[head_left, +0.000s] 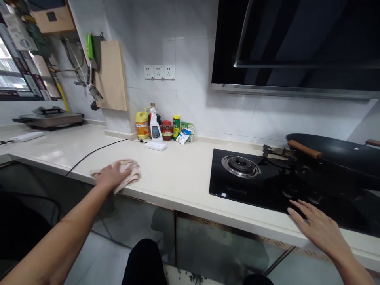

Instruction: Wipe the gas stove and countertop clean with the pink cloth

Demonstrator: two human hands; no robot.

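My left hand [113, 176] presses down on a pale pink cloth [130, 171] near the counter's front edge, its fingers bent over the fabric. The cloth is bunched and lies partly beneath the palm. At the right, my right hand [319, 227] rests with fingers stretched out at the front edge of the black gas stove [252, 190], holding nothing. A thin black cable [97, 149] runs over the counter behind my left hand. Its end reaches a white power strip [156, 146].
Along the wall stand a yellow jug [142, 124], a white spray bottle [155, 128], a red-lidded jar [167, 130], a green bottle [176, 126] and packets [184, 135]. A large wok [335, 152] sits on the stove under the range hood [297, 43]. An electric pan [50, 118] stands far left.
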